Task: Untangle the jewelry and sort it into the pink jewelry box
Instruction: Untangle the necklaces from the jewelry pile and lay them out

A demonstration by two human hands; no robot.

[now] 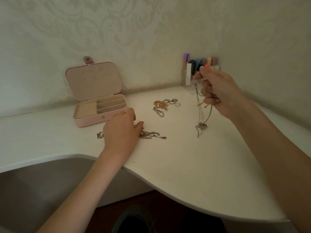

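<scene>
No legible text, label, brand, number or sign anywhere in the frame. Pink jewelry box (94, 121), left of centre: plain outside, bare snap button on the front wall, unmarked lid lining with small holes only. Bottles in the clear organizer (188, 81), upper right of centre: too blurred to show any lettering. Patterned wallpaper (117, 31) across the top: ornament only, no writing.

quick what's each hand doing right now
Left hand: open, fingers resting on the tangled chains on the table.
Right hand: holds a silver necklace, dangling.
</scene>
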